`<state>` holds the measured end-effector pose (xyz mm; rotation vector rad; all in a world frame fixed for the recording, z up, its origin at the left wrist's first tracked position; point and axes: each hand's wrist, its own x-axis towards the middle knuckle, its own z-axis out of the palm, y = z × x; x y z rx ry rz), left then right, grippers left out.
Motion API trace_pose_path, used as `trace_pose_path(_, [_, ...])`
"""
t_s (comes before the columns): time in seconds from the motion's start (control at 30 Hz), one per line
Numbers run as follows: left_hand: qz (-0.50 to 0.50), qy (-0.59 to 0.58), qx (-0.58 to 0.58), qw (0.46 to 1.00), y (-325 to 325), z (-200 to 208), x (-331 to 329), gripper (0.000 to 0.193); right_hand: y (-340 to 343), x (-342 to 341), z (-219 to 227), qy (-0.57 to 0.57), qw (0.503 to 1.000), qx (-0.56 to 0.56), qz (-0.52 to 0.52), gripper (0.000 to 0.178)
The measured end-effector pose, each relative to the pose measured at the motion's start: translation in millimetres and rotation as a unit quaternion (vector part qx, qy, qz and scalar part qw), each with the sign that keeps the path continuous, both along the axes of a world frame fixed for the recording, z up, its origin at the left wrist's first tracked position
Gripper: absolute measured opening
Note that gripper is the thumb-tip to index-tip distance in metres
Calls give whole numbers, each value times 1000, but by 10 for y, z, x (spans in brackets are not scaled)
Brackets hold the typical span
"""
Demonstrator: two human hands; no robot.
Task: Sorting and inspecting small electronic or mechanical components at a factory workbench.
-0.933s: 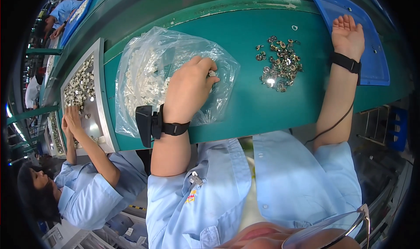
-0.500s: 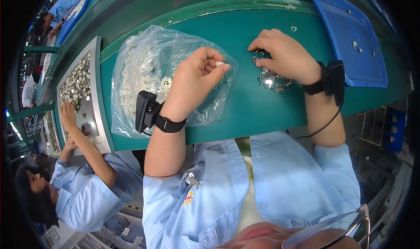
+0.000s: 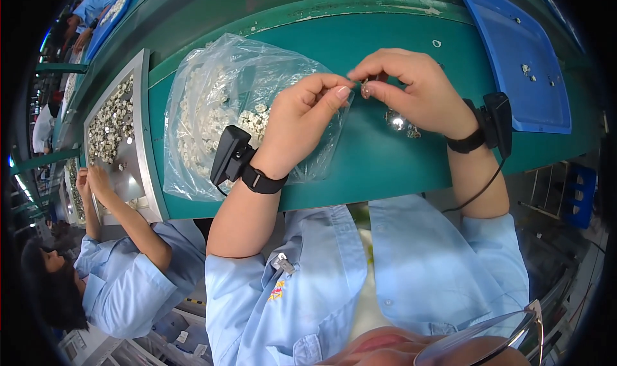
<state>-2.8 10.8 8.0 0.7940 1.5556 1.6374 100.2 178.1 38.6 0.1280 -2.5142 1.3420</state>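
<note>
Pinching a small metal part (image 3: 365, 91) above the green table (image 3: 379, 170), its long axis running roughly near to far, the right hand (image 3: 418, 93) has moved from the pile (image 3: 397, 120) toward the left hand (image 3: 301, 118), whose grip I cannot tell.

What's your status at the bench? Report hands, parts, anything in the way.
Left hand pinched, contents hidden. Right hand pinching small metal part, close to left hand. Right hand blocks view toward loose metal parts; clear bag below left hand.

The bag (image 3: 257, 64) lies left of the tray (image 3: 514, 77).
</note>
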Motion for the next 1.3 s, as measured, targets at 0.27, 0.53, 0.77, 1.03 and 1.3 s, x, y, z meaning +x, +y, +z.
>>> trace_pose_path(0.27, [-6, 58, -8, 998, 3, 8, 45, 16, 68, 18, -16, -19, 1000, -8, 18, 12])
trace_pose_path(0.53, [11, 64, -17, 998, 14, -4, 43, 17, 10, 30, -2, -118, 983, -133, -48, 8])
trace_pose_path(0.77, [-3, -44, 57, 997, 18, 26, 46, 22, -64, -16, -116, 23, 988, -151, 9, 8])
trace_pose_path(1.03, [-68, -73, 64, 993, -24, 6, 40, 21, -58, -20, -179, 27, 987, -161, 3, 15])
trace_pose_path(1.3, [-89, -134, 106, 981, -41, -28, -29, 22, -162, -29, -163, 83, 967, -238, -22, 20])
